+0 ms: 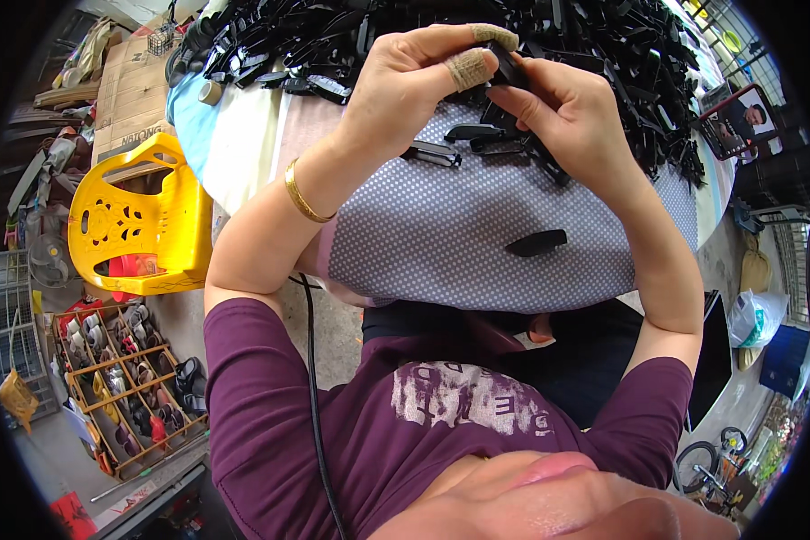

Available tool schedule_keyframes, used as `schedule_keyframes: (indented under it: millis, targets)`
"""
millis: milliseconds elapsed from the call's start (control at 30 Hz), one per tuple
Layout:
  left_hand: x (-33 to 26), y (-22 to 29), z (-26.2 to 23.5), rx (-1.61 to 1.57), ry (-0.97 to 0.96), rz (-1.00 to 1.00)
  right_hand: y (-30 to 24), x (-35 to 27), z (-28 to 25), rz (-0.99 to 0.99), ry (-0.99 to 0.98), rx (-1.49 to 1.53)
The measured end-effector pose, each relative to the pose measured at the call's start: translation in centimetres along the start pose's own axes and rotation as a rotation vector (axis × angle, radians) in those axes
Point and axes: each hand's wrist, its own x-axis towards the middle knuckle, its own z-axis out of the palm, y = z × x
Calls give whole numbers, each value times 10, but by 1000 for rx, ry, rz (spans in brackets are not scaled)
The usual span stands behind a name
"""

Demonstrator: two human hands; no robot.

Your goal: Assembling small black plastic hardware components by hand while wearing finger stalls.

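My left hand point(394, 85), with tan tape around its thumb and a fingertip, is closed on one end of a small black plastic piece point(509, 70). On the other side my right hand point(574, 110) pinches the same piece between thumb and fingers. Its exact kind is partly hidden by the fingers. Below the hands, several slim black clip-like pieces point(434, 154) lie on the dotted grey cloth point(432, 238). One flat black piece with a pointed end point(536, 243) rests apart, nearer to me.
A large heap of black pieces point(288, 40) spreads across the table's far side. A tape roll point(210, 92) sits at the left edge; a phone point(740, 121) stands at the right. A yellow chair point(139, 220) and shoe rack point(121, 382) are left. A black cable point(312, 387) hangs beside me.
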Motion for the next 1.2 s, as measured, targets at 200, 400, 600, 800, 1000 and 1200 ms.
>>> schedule_keyframes:
  millis: [200, 400, 600, 800, 1000, 1200]
  targets:
    - [-3, 3, 2, -30, -24, 12, -5, -6, 3, 0, 9, -35]
    - [4, 7, -3, 7, 3, -61, -4, 7, -17, 44, -143, 47]
    - [-8, 40, 21, 672, -522, -319, -5, 5, -59, 21, -336, -311]
    - [-9, 0, 21, 1248, -99, 23, -6, -5, -26, -21, -270, -865]
    - [1, -14, 25, 1349, -131, -138, -2, 1, -31, -39, -209, -670]
    - [8, -6, 13, 1173, -39, -67, -9, 11, -31, 103, 59, 144]
